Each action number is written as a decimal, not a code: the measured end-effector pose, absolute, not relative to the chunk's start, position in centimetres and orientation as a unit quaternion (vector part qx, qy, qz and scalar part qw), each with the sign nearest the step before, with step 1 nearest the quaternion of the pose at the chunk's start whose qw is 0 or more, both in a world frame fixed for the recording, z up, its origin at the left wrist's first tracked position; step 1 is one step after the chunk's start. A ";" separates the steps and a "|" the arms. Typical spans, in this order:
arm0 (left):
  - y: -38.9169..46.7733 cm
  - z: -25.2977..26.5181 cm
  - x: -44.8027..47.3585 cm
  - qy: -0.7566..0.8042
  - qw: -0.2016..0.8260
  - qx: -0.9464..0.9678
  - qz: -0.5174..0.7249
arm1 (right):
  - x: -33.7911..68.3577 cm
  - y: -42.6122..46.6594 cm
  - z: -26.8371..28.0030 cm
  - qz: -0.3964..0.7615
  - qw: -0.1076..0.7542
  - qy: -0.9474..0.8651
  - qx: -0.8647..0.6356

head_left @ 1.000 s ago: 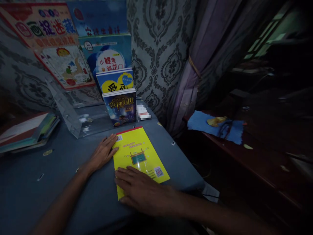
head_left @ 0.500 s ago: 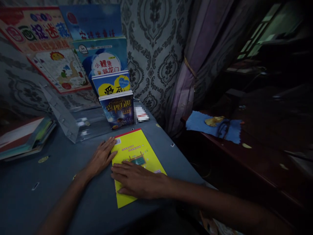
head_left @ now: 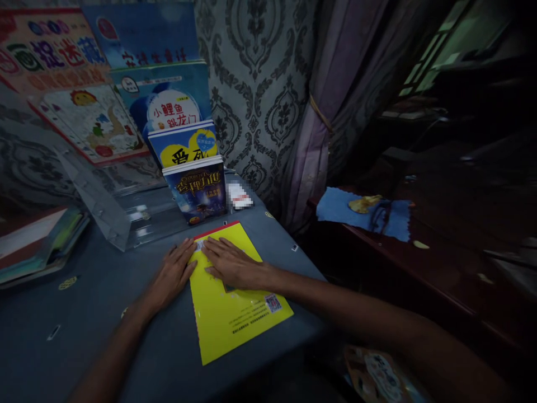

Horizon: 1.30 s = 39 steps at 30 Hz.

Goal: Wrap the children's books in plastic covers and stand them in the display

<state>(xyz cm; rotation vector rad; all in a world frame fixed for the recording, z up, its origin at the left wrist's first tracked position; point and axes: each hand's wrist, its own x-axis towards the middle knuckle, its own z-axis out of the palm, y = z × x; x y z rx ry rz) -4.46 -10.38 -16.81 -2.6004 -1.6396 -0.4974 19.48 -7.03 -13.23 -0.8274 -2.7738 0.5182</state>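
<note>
Glossy yellow book (head_left: 235,330), red-edged, printed, beneath right hand (head_left: 230,263).

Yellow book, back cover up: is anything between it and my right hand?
Nothing visible: the right hand lies directly on the yellow book. The left hand is at its left edge, not between.

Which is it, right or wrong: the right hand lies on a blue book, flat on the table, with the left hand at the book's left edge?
Wrong in the colour: the head view shows that the right hand lies on a yellow book, flat on the table, with the left hand at the book's left edge.
</note>
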 end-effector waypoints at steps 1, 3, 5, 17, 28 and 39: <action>-10.3 -16.8 -4.5 -0.526 0.013 -0.836 -0.158 | 19.4 -6.7 -13.4 0.174 0.103 -0.938 -0.283; -10.3 -16.8 -4.6 -0.523 0.009 -0.839 -0.152 | 19.4 -6.3 -13.6 0.171 0.105 -0.934 -0.295; -10.3 -16.7 -4.6 -0.522 0.003 -0.840 -0.147 | 19.6 -6.0 -13.6 0.168 0.108 -0.928 -0.315; -10.4 -16.6 -4.5 -0.530 0.004 -0.835 -0.150 | 23.0 -4.1 -13.2 0.127 0.123 -0.885 -0.431; -10.4 -16.5 -4.5 -0.526 0.004 -0.835 -0.161 | 23.2 -4.2 -13.3 0.132 0.145 -0.879 -0.436; -10.8 -15.4 -3.9 -0.534 -0.009 -0.833 -0.141 | 26.7 -5.0 -14.0 0.168 0.143 -0.899 -0.378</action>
